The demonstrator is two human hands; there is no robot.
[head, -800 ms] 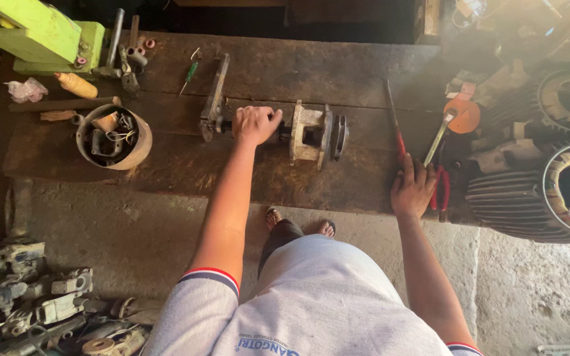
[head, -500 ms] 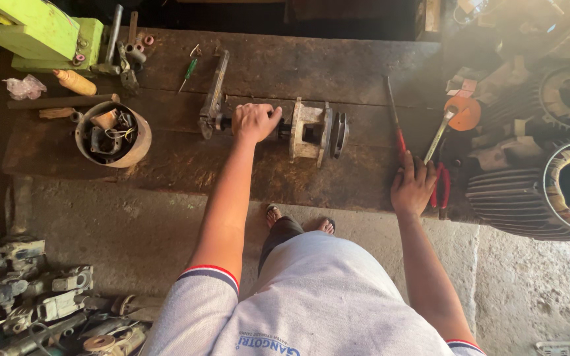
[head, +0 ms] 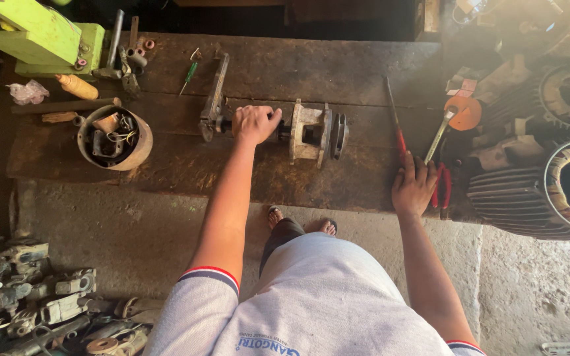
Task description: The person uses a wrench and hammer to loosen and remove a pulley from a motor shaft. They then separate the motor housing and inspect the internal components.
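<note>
My left hand (head: pixel 255 122) is closed around the dark shaft of a grey metal housing assembly (head: pixel 311 132) lying on its side in the middle of the worn wooden bench (head: pixel 278 66). A long metal wrench (head: pixel 214 99) lies just left of that hand, at the shaft's end. My right hand (head: pixel 413 186) rests flat on the bench's near edge with fingers spread. Its fingertips are beside a red-handled screwdriver (head: pixel 396 125) and red-handled pliers (head: pixel 441 184); it holds nothing.
A round tin (head: pixel 115 137) of parts sits at bench left, with a green machine (head: pixel 31 33) and a small green screwdriver (head: pixel 189 74) behind. A hammer (head: pixel 441 132), an orange disc (head: pixel 464 112) and finned motor housings (head: pixel 536 191) crowd the right. Scrap metal parts (head: pixel 28 296) lie on the floor at left.
</note>
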